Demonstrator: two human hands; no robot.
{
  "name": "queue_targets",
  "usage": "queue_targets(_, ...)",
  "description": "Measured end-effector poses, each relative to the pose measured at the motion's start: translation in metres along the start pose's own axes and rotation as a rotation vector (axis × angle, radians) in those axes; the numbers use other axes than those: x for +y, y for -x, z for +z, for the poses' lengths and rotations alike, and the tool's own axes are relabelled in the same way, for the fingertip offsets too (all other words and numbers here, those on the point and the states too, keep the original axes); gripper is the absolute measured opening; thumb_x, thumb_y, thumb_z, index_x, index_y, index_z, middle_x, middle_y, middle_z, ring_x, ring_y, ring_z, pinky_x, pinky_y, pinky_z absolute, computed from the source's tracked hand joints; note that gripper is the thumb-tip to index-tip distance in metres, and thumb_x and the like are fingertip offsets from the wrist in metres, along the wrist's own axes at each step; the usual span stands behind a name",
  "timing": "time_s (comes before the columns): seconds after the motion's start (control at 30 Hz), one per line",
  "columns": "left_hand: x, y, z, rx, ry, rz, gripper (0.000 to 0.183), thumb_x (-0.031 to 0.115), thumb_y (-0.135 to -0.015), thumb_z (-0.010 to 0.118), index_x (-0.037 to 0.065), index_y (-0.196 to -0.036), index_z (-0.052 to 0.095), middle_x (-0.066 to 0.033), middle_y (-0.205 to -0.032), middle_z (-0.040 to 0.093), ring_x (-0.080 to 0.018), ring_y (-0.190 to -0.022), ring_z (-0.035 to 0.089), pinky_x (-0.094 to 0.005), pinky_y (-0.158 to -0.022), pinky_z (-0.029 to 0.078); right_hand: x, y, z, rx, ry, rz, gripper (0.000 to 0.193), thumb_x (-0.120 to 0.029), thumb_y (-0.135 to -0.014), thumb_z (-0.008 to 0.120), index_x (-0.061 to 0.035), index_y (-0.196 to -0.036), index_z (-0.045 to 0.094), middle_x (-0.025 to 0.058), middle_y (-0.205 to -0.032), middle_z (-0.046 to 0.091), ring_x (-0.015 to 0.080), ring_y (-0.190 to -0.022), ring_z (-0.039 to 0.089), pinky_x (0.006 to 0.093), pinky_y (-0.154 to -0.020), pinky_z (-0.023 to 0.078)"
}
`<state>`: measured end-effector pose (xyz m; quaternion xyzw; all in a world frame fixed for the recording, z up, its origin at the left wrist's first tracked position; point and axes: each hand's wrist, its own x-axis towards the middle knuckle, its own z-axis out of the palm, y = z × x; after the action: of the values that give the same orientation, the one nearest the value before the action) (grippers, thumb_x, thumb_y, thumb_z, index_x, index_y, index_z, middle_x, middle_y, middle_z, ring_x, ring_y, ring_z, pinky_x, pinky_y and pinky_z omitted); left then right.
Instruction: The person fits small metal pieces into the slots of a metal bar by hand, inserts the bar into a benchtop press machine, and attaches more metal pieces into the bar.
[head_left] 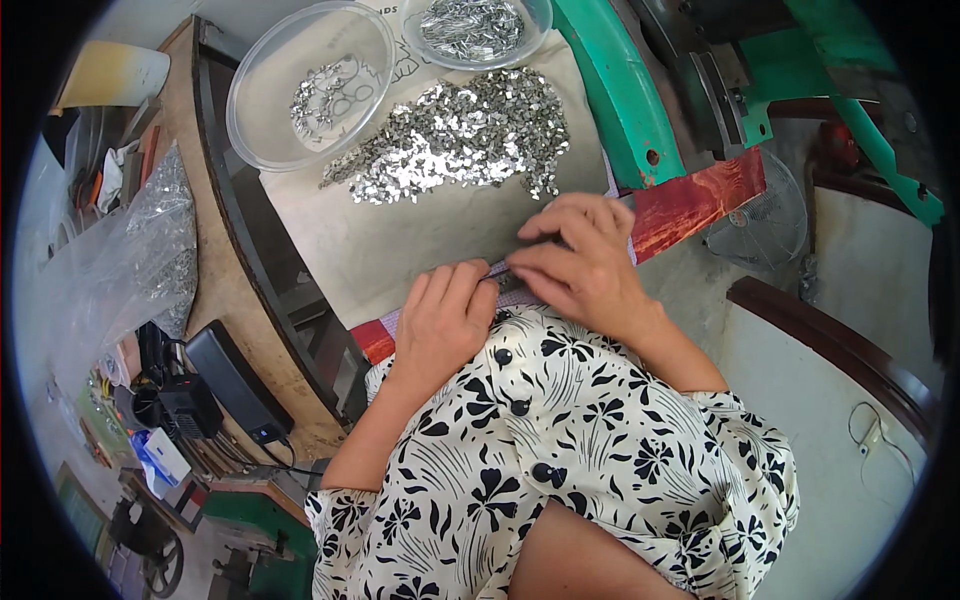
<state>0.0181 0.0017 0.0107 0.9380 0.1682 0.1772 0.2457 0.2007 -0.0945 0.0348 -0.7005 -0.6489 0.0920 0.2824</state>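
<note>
My left hand rests at the near edge of a beige cloth sheet, its fingers bent and drawn together with the thumb. Just right of it, my right hand is curled, thumb and fingertips meeting in a pinch close to the left fingertips. Whatever the two hands hold there is too small or too hidden to name. Beyond them a wide heap of small shiny metal pieces spreads over the sheet. A clear round tub at the far left holds a few metal pieces and rings.
A second clear tub with thin metal parts stands at the far edge. On the right is a green machine; behind it, a fan. To the left, a wooden bench carries a clear bag of metal bits and a black device.
</note>
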Motion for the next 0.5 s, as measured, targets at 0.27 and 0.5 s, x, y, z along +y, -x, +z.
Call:
queue_targets(0.27,0.000,-0.008,-0.007,0.071,0.152,-0.086,0.016,0.004,-0.071,0.071,0.007,-0.083,0.061,-0.0028,-0.095,0.061,-0.0216,-0.081,0.059,-0.0340,-0.068,0.045,0.021,-0.051,0.017,0.129,0.129,-0.048,0.014,-0.018,-0.072,0.080,-0.0148,-0.084,0.072,-0.0023,-0.101,0.063,0.0230,-0.106,0.055,0.0400,-0.093,0.032)
queue_targets(0.5,-0.014,-0.013,-0.019,0.170,0.199,-0.266,0.016,0.000,-0.073,0.073,0.005,-0.084,0.064,-0.0059,-0.093,0.063,-0.0263,-0.082,0.060,-0.0375,-0.070,0.048,0.019,-0.060,0.023,0.027,0.168,-0.089,0.012,-0.019,-0.073,0.078,-0.0148,-0.083,0.072,-0.0039,-0.105,0.062,0.0216,-0.111,0.053,0.0417,-0.096,0.031)
